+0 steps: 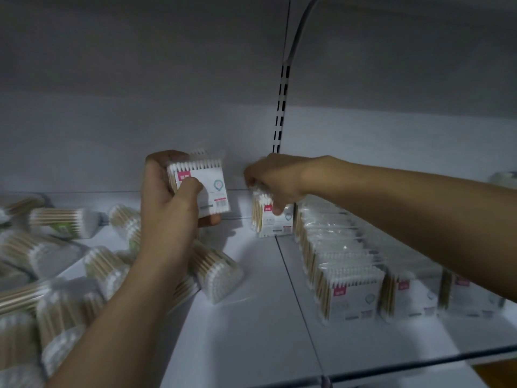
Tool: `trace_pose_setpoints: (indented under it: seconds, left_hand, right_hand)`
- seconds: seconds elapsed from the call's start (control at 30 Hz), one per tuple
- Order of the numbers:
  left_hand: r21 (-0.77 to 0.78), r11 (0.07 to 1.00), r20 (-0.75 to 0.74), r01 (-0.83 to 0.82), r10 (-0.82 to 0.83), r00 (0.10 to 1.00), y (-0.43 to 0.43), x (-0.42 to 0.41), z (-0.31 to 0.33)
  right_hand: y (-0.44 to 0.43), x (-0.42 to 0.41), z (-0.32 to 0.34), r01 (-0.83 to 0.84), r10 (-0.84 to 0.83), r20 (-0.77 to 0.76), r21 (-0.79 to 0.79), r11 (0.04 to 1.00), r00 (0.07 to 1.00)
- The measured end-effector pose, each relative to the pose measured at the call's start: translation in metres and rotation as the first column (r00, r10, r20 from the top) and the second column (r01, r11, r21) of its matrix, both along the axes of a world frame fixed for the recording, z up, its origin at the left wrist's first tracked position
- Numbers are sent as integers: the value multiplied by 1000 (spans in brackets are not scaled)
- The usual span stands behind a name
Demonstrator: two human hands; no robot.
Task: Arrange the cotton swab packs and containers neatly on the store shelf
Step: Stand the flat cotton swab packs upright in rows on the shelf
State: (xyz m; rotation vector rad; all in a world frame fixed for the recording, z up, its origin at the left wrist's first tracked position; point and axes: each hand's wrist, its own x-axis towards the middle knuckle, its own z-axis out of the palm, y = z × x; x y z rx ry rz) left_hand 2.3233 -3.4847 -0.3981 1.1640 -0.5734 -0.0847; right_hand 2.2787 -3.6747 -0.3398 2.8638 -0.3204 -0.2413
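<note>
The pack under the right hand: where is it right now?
Head view, centre-right: the pack stands at the shelf's back wall, held from above by the right hand, just left of the upright row.

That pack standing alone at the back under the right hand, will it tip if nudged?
Probably. The lone pack stands upright on a narrow edge with nothing beside it. Its clear wrap looks slick, so the right hand might slip. It seems light, like the pack the left hand holds.

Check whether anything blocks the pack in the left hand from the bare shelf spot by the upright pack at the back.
Nothing visible does. The left hand holds its pack above bare shelf; the right hand grips the upright pack beside that spot.
</note>
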Motion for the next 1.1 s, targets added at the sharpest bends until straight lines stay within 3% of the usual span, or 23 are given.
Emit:
trace_pose_setpoints:
  seconds: [0.37, 0.47, 0.53, 0.6, 0.7, 0.87, 1.1]
  left_hand:
    - [45, 998, 17, 38, -39, 999, -1, -1, -6]
    - [82, 994, 49, 79, -83, 995, 0, -3, -6]
    - [99, 992, 64, 73, -80, 995, 0, -5, -7]
    - [117, 991, 84, 69, -79, 993, 0, -7, -7]
    - [133, 989, 104, 57, -71, 992, 1, -8, -6]
    - [73, 995, 71, -72, 67, 995, -1, 3, -7]
    - [111, 993, 116, -49, 36, 993, -4, 5, -12]
  right_hand:
    - [-3, -20, -10, -105, 111, 220, -40, 994, 969]
    - [9, -28, 11, -144, -5, 453, 296, 944, 892]
    - [21, -35, 25, -186, -192, 486, 625, 758, 853]
    - [29, -41, 30, -224, -206, 424, 762, 607, 882]
    - [27, -46, 27, -249, -120, 433, 698, 671, 893]
    - [9, -51, 24, -113, -62, 395, 404, 908, 917]
    - [-4, -37, -14, -115, 48, 311, 200, 973, 949]
